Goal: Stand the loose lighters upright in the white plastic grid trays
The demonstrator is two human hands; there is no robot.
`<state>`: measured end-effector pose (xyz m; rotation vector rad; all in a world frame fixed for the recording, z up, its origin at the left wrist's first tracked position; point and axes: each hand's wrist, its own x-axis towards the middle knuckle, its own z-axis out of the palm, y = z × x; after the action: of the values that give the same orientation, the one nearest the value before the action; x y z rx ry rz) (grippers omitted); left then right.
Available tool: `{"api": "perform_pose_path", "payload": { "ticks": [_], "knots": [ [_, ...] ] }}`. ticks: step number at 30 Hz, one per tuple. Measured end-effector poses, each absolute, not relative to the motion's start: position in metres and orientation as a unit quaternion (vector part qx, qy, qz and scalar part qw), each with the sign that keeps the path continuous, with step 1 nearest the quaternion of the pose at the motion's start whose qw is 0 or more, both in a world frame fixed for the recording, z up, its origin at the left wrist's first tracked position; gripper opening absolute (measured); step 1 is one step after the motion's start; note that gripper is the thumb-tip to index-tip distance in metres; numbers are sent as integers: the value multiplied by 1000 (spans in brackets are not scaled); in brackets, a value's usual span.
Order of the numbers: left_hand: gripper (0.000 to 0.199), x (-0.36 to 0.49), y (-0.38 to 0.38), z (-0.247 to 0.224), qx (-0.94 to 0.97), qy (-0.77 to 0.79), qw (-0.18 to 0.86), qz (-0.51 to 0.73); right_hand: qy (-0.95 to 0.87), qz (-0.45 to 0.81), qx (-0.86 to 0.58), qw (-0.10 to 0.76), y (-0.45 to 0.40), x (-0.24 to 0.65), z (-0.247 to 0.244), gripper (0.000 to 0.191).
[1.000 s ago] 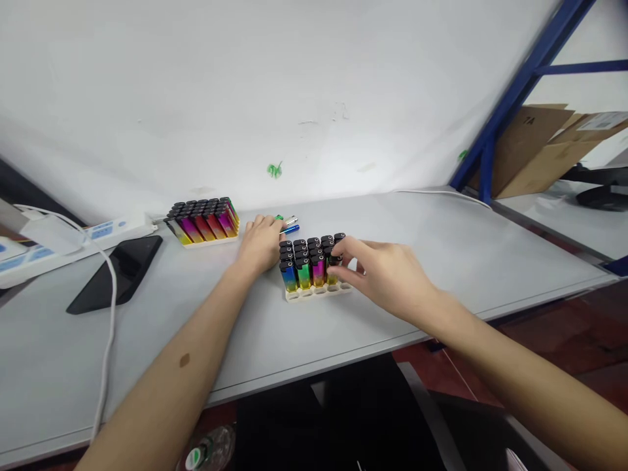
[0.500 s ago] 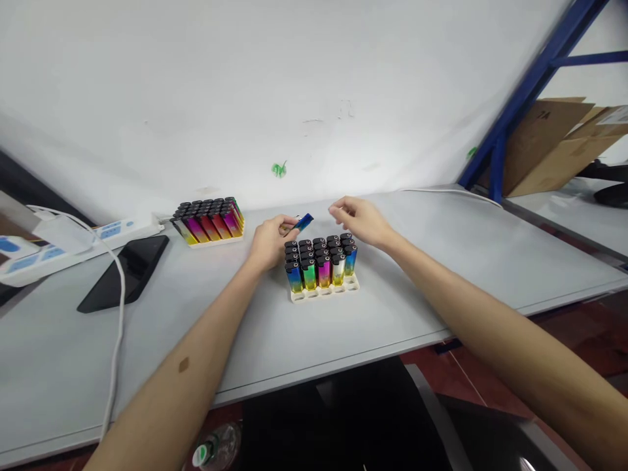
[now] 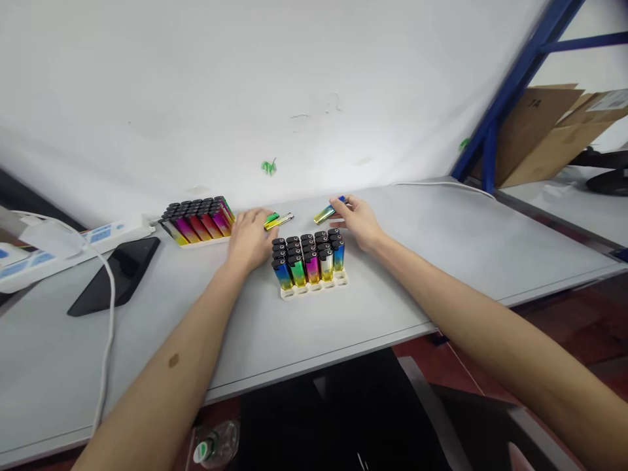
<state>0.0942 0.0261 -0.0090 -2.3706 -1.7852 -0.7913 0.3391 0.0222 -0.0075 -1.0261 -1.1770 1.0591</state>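
Observation:
A white tray (image 3: 316,288) in the middle of the table holds rows of upright lighters with black tops; its front row of holes is bare. Behind it on the right, my right hand (image 3: 357,219) pinches a blue and gold lighter (image 3: 326,213). My left hand (image 3: 251,237) is behind the tray's left side, fingers spread, at a green lighter (image 3: 272,217) and a silver and gold lighter (image 3: 279,222) lying on the table. Whether its fingers grip either one cannot be made out. A second tray (image 3: 209,241), full of lighters, stands left of that hand.
On the left lie a black phone (image 3: 115,275), a white power strip (image 3: 110,233) and a white cable (image 3: 108,333). The wall (image 3: 294,98) rises behind the table. Cardboard boxes (image 3: 554,140) and a blue frame (image 3: 510,85) are at the right. A bottle (image 3: 219,445) is below the table.
The blue lighter has passed from my left hand to my right hand. My left hand has moved left and lower, and two lighters now show beside it. The view has shifted slightly.

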Motion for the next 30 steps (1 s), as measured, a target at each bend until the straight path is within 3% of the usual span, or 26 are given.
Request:
{"api": "perform_pose_path", "payload": {
  "ticks": [5,10,18,23,27,30],
  "knots": [
    [42,89,26,-9,-779,-609,10,-151,-409,492,-479,601,16,347,1,29],
    [34,95,21,-2,-771,-621,15,-141,-397,552,-486,549,7,344,6,24],
    [34,92,22,-5,-783,-597,14,-171,-457,485,-548,505,11,347,2,15],
    [34,91,25,-7,-787,-583,9,-199,-477,521,-489,511,5,346,5,28],
    [32,92,24,-4,-777,-587,-15,-228,-456,544,-475,520,1,345,7,49],
    [30,93,23,-3,-768,-594,-19,-239,-435,548,-494,515,1,345,9,52]
  ]
}}
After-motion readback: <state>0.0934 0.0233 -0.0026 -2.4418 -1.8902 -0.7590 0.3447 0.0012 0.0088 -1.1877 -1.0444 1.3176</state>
